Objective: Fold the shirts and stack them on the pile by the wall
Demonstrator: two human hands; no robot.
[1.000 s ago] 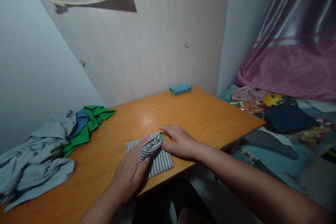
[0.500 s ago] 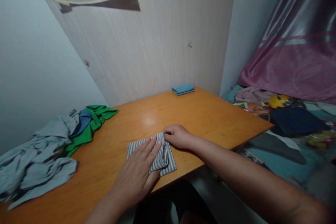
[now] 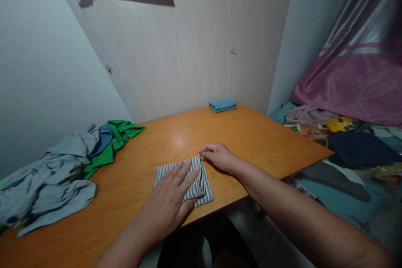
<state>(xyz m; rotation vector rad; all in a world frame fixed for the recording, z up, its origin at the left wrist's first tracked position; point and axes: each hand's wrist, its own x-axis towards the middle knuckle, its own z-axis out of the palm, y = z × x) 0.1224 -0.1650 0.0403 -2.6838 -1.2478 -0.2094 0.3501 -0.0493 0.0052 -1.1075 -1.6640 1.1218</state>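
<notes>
A grey-and-white striped cloth (image 3: 195, 187) lies folded near the front edge of the wooden table (image 3: 251, 134), with a rolled or doubled fold along its right part. My left hand (image 3: 171, 192) rests flat across it, fingers stretched out, its thumb low by the near edge of the fold. At the cloth's far right corner is my right hand (image 3: 220, 157), its fingers curled in and their tips pinched against the fold's end. The curled fingers partly hide how much fabric they grip.
A crumpled pile of grey clothing (image 3: 63, 167) and a green garment (image 3: 121, 140) lie at the table's left. A folded blue cloth (image 3: 222, 105) sits at the back corner against the wall. Right of the table is a cluttered bed (image 3: 342, 192) below a pink curtain (image 3: 354, 79).
The striped fold looks flatter under my left hand. My right hand has shifted slightly right and outward at the corner. The whole view has shifted a little.
</notes>
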